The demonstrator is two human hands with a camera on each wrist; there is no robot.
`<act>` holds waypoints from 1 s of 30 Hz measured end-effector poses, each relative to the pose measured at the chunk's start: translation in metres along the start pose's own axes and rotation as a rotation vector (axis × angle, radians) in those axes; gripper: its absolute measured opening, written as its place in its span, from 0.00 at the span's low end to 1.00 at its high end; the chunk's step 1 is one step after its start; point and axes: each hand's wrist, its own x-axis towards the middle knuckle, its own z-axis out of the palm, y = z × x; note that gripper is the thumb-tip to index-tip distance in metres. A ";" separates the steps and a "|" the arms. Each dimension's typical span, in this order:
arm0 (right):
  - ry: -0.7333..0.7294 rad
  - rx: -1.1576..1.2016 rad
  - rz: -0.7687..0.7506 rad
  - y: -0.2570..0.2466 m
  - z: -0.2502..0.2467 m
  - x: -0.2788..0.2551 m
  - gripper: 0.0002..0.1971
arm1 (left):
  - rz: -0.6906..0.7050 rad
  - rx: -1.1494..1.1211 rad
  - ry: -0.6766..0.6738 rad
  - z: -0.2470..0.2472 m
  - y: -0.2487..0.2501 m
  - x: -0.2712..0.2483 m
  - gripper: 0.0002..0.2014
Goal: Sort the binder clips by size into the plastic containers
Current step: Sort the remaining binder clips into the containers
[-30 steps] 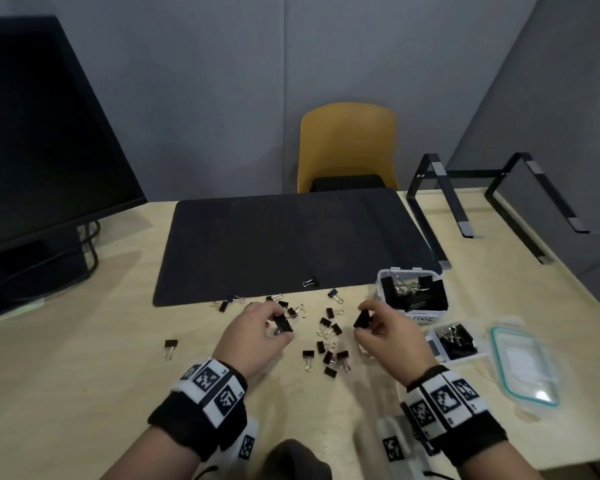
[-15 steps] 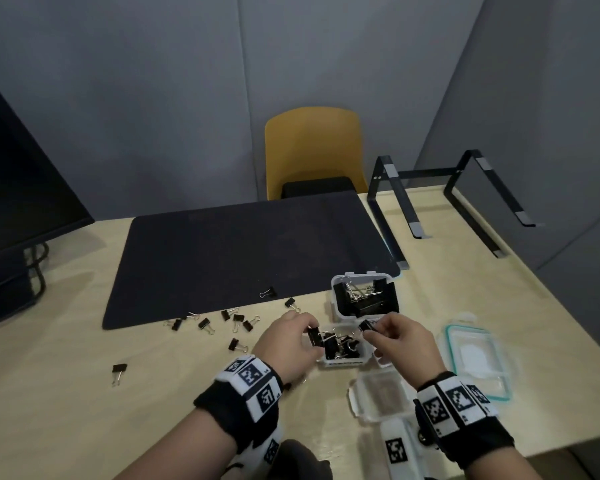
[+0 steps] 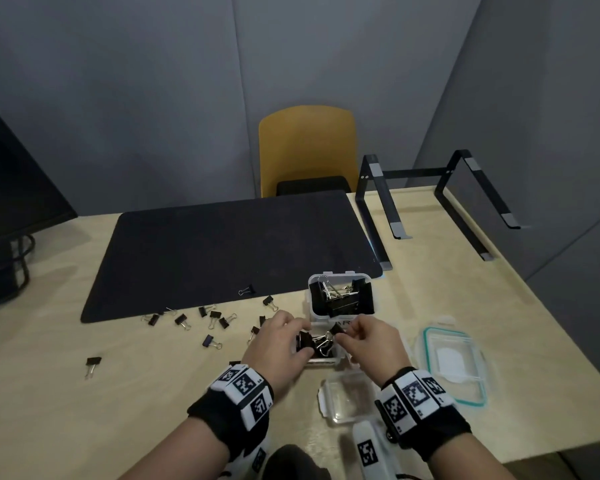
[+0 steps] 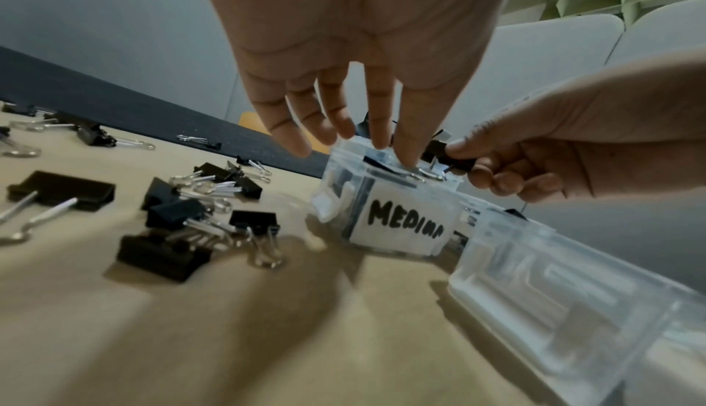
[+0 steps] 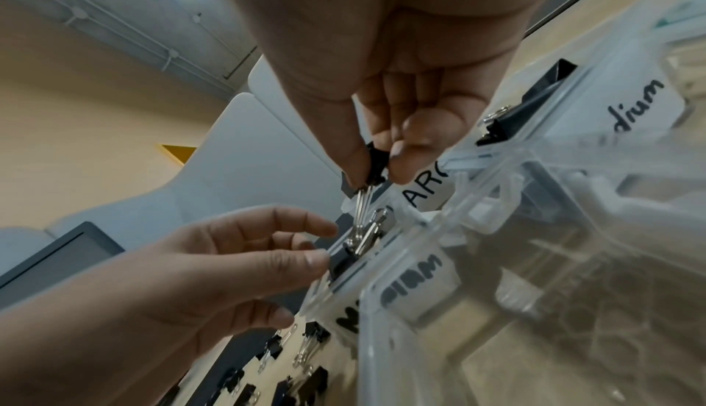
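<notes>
Right hand (image 3: 373,344): thumb and forefinger pinch one black binder clip (image 5: 376,165) by its body, wire handles hanging down over the open container labelled "MEDIUM" (image 4: 397,225).

Left hand (image 3: 279,344): fingers (image 4: 407,140) held straight and loosely spread, tips reaching down into the same container, touching the clips inside; nothing gripped.

Medium container: near edge of the pale worktop (image 3: 84,410), between both hands, holding several black clips.

Large container (image 3: 340,296): just behind it, open, holding bigger clips, its label partly hidden by the hands.

Empty clear container (image 3: 347,398): just in front, by the right wrist.

Teal-rimmed lid (image 3: 452,365): flat, right of the hands.

Loose clips (image 3: 208,320): scattered left of the hands, along the near edge of the black mat (image 3: 229,251); one (image 3: 92,362) lies well apart, further left.

Beyond: yellow chair (image 3: 307,147), black laptop stand (image 3: 430,199), monitor (image 3: 11,188).
</notes>
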 end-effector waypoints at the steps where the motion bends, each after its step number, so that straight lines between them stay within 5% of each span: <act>1: -0.013 -0.016 -0.012 -0.001 0.000 0.000 0.13 | 0.001 -0.001 0.009 0.002 0.000 -0.001 0.17; 9: -0.056 -0.171 -0.134 -0.009 0.004 0.002 0.07 | -0.084 0.012 0.077 0.007 0.006 -0.001 0.13; 18: -0.103 -0.277 -0.289 -0.007 0.011 -0.004 0.17 | -0.068 0.007 0.036 0.003 -0.002 -0.007 0.18; 30: 0.002 -0.263 -0.258 -0.022 0.021 -0.025 0.15 | -0.053 -0.048 0.060 -0.046 -0.058 -0.029 0.16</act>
